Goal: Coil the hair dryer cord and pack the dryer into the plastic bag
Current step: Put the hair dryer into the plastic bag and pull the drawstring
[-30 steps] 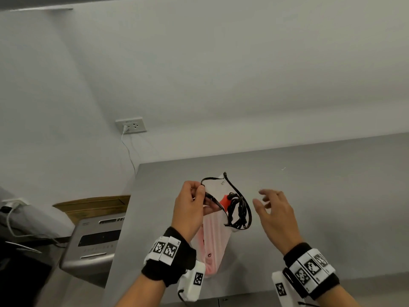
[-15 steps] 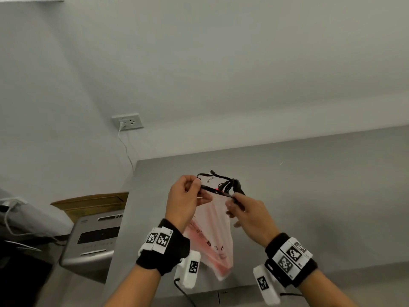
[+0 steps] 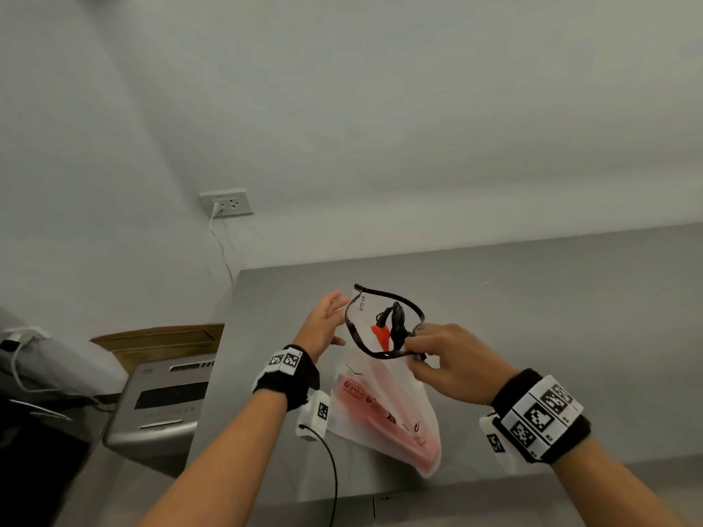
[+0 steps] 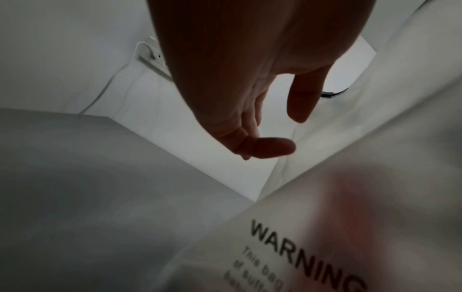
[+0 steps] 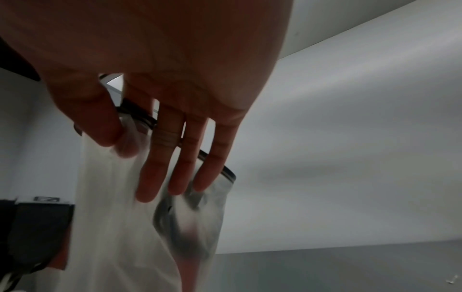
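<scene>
Frosted plastic bag (image 3: 384, 408) hangs over the tabletop's (image 3: 551, 317) front edge, its black rim pinched by the right hand (image 3: 452, 359), left hand (image 3: 323, 325) spread beside it.

Frosted, translucent plastic bag (image 3: 384, 408), smooth and faintly glossy, printed in black and red, with a matt black zip strip (image 3: 384, 298) round its mouth. Below the bag, brushed grey metal table (image 3: 532, 298) with a dull sheen. Left of the table, silver plastic machine (image 3: 159, 397); behind it, matt brown cardboard (image 3: 159, 338).
</scene>
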{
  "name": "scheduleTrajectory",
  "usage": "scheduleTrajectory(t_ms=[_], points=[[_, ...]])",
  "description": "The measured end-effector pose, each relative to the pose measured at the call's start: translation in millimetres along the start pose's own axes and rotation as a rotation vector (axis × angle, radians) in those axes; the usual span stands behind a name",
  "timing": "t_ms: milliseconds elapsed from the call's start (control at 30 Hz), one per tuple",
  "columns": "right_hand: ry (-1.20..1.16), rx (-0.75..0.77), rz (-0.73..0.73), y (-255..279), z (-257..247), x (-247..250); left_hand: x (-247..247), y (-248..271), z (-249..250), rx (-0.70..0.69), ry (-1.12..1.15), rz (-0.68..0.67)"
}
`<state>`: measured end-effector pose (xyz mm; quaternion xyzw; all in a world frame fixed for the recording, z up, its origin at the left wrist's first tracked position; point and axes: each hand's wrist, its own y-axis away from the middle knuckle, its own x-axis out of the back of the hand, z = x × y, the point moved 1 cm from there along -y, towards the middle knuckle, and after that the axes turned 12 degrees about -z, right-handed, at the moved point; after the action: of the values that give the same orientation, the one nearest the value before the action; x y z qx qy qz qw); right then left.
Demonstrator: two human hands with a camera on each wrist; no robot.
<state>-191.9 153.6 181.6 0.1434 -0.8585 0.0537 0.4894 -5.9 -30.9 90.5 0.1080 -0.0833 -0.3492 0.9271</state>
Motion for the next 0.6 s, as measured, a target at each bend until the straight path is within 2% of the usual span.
scheduleTrajectory(t_ms=[100, 233, 300, 400, 500, 600], points=[[0.018, -0.004, -0.017, 6, 2, 4, -16, -9, 11, 0.003, -0.034, -0.046], [0.029, -0.077, 0.005, 13, 10, 12, -27, -4, 23, -0.084, -0.083, -0.110], [0.005, -0.152, 0.038, 21, 20, 19, -19, 3, 27, -0.119, -0.077, -0.067], [-0.028, -0.247, 0.173, 36, 37, 34, -4, 23, 40, -0.185, 0.026, 0.061], [-0.047, -0.239, 0.283, 43, 41, 49, 4, 47, 50, -0.274, 0.138, 0.082], [-0.092, -0.220, 0.319, 37, 42, 51, 7, 63, 46, -0.302, 0.150, 0.123]])
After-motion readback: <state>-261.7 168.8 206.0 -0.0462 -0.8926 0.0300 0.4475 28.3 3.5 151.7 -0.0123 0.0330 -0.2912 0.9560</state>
